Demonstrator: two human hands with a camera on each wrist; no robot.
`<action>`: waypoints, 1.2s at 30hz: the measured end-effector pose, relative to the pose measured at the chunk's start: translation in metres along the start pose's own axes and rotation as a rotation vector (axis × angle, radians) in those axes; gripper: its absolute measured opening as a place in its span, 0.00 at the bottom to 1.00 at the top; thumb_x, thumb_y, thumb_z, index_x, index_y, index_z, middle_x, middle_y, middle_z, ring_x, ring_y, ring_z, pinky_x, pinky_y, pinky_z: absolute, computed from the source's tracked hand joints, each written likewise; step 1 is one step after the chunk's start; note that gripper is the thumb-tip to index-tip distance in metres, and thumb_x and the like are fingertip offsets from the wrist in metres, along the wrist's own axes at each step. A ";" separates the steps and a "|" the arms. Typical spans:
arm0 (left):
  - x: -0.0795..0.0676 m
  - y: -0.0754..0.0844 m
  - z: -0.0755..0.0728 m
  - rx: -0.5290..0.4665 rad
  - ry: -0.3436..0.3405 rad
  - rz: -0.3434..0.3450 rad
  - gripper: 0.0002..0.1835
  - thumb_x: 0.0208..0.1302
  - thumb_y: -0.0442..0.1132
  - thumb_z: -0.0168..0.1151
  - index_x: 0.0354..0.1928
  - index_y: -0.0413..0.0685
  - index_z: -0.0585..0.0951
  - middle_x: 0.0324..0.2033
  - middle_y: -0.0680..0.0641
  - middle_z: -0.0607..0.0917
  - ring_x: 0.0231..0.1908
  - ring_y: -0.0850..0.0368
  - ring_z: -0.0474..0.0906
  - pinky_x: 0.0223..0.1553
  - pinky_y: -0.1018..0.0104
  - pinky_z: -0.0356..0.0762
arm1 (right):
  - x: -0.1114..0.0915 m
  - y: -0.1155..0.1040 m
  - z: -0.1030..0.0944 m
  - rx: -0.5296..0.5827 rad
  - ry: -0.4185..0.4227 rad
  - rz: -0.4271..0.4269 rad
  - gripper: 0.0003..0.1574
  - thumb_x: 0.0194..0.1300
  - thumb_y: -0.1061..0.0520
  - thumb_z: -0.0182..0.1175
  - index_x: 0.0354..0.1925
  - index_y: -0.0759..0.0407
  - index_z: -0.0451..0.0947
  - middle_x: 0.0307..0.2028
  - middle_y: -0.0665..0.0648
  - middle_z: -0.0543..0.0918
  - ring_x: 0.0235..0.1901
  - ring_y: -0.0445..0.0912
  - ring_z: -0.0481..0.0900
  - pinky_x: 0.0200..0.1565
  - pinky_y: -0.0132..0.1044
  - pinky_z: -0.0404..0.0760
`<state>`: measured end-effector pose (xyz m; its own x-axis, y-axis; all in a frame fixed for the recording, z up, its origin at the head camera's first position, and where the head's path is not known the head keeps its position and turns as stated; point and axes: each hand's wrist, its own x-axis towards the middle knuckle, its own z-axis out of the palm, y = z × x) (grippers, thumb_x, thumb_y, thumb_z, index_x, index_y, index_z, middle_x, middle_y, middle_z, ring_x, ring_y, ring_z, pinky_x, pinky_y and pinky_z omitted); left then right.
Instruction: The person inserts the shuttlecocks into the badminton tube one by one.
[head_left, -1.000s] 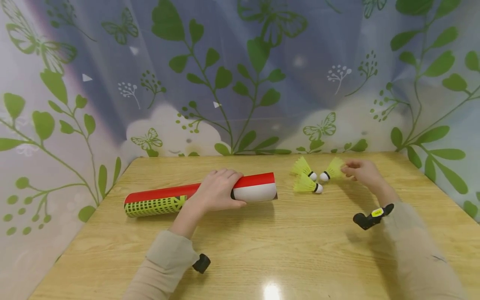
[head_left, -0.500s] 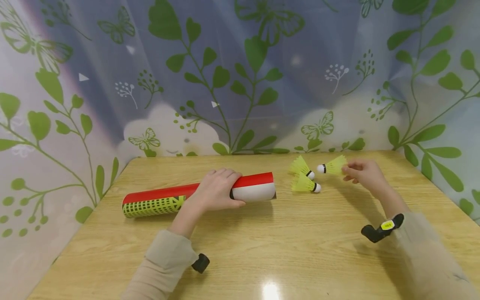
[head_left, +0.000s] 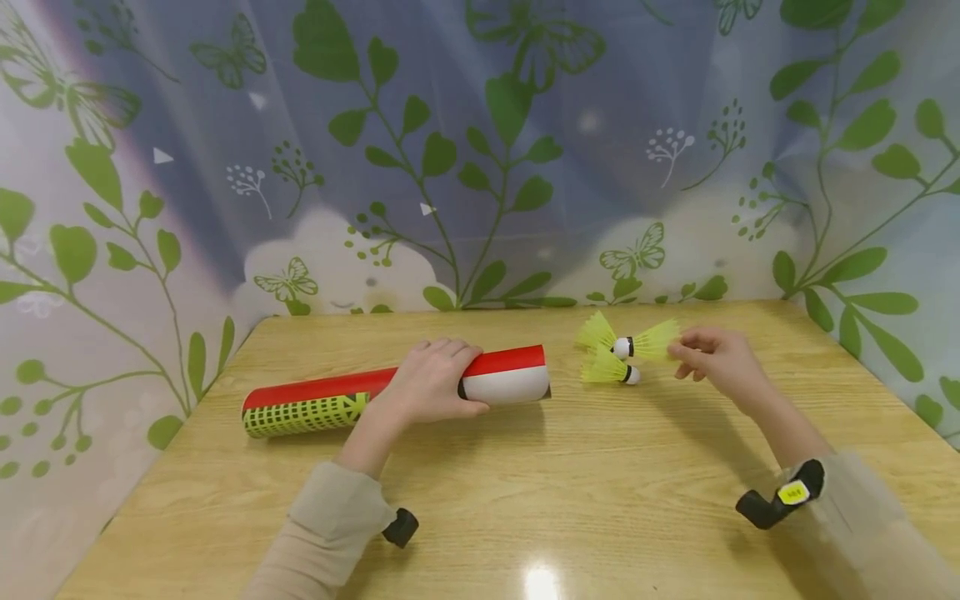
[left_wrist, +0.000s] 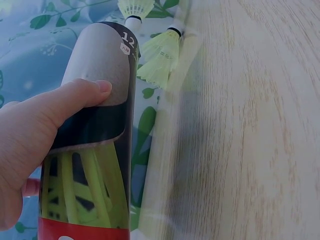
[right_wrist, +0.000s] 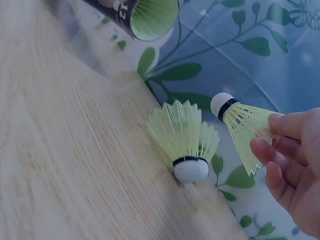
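Observation:
My left hand (head_left: 431,379) grips a long red and white shuttlecock tube (head_left: 506,375) lying on its side, thumb toward the front. Yellow skirts show inside its right end in the right wrist view. My right hand (head_left: 722,367) pinches a yellow shuttlecock (right_wrist: 247,127) by its skirt between thumb and fingers, its white cork pointing left toward the tube. Two more yellow shuttlecocks lie close together just left of it: a front one (head_left: 606,367) with its cork to the right, and a rear one (head_left: 596,329) whose cork is hidden in the head view.
Everything is on a wooden table (head_left: 570,492), with a leaf-patterned curtain (head_left: 480,167) behind its back edge. Black cameras sit on both wrists. Bare wood lies between the tube's right end and the loose shuttlecocks.
My right hand has lifted one shuttlecock from the table, and its cork now points level to the left. It has come slightly left and nearer. The left hand and tube stay put.

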<state>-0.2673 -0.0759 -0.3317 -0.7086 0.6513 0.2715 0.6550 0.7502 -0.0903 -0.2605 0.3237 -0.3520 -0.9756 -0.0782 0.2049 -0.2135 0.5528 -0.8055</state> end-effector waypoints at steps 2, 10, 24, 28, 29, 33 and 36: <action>0.000 0.000 0.000 -0.003 -0.001 0.000 0.38 0.47 0.63 0.65 0.56 0.47 0.74 0.50 0.49 0.78 0.49 0.52 0.72 0.49 0.55 0.69 | -0.003 -0.006 0.003 -0.001 -0.008 -0.011 0.23 0.65 0.51 0.57 0.46 0.71 0.75 0.33 0.57 0.83 0.25 0.39 0.80 0.28 0.35 0.77; -0.001 0.001 -0.001 0.004 0.010 0.008 0.38 0.47 0.63 0.65 0.56 0.47 0.74 0.50 0.49 0.78 0.49 0.52 0.72 0.48 0.55 0.69 | -0.015 -0.025 0.017 0.026 -0.063 -0.047 0.20 0.65 0.53 0.57 0.45 0.70 0.76 0.24 0.57 0.82 0.24 0.47 0.78 0.28 0.37 0.76; -0.002 0.002 0.001 -0.018 0.015 0.004 0.37 0.46 0.62 0.66 0.56 0.47 0.74 0.50 0.49 0.78 0.50 0.52 0.72 0.49 0.54 0.68 | -0.018 -0.038 0.045 0.109 -0.187 -0.103 0.16 0.64 0.55 0.58 0.42 0.68 0.77 0.25 0.57 0.82 0.28 0.55 0.79 0.31 0.44 0.78; -0.002 0.003 0.002 -0.019 0.014 0.006 0.38 0.46 0.62 0.66 0.56 0.47 0.74 0.50 0.49 0.78 0.50 0.52 0.72 0.50 0.54 0.68 | -0.015 -0.042 0.055 0.118 -0.206 -0.109 0.17 0.64 0.54 0.58 0.42 0.68 0.77 0.25 0.57 0.82 0.28 0.55 0.79 0.31 0.44 0.78; -0.002 0.003 0.002 -0.020 0.014 0.008 0.38 0.46 0.62 0.66 0.56 0.47 0.74 0.50 0.49 0.78 0.50 0.52 0.72 0.50 0.54 0.68 | -0.014 -0.042 0.058 0.119 -0.211 -0.115 0.17 0.64 0.54 0.58 0.43 0.68 0.77 0.25 0.57 0.82 0.28 0.55 0.79 0.31 0.44 0.78; -0.002 0.003 0.002 -0.021 0.010 0.006 0.38 0.46 0.63 0.66 0.56 0.47 0.74 0.50 0.50 0.78 0.50 0.53 0.72 0.50 0.54 0.68 | -0.011 -0.045 0.069 0.150 -0.229 -0.129 0.17 0.64 0.56 0.59 0.43 0.70 0.77 0.25 0.58 0.82 0.27 0.57 0.79 0.31 0.45 0.78; -0.002 0.003 0.002 -0.018 0.010 0.005 0.38 0.46 0.63 0.66 0.56 0.47 0.74 0.50 0.50 0.78 0.50 0.52 0.72 0.50 0.54 0.68 | -0.010 -0.046 0.075 0.172 -0.244 -0.133 0.17 0.64 0.57 0.58 0.44 0.71 0.77 0.26 0.59 0.82 0.28 0.56 0.80 0.32 0.47 0.78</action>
<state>-0.2645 -0.0742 -0.3346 -0.7028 0.6538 0.2806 0.6631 0.7448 -0.0745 -0.2448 0.2369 -0.3591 -0.9176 -0.3480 0.1921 -0.3249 0.3782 -0.8668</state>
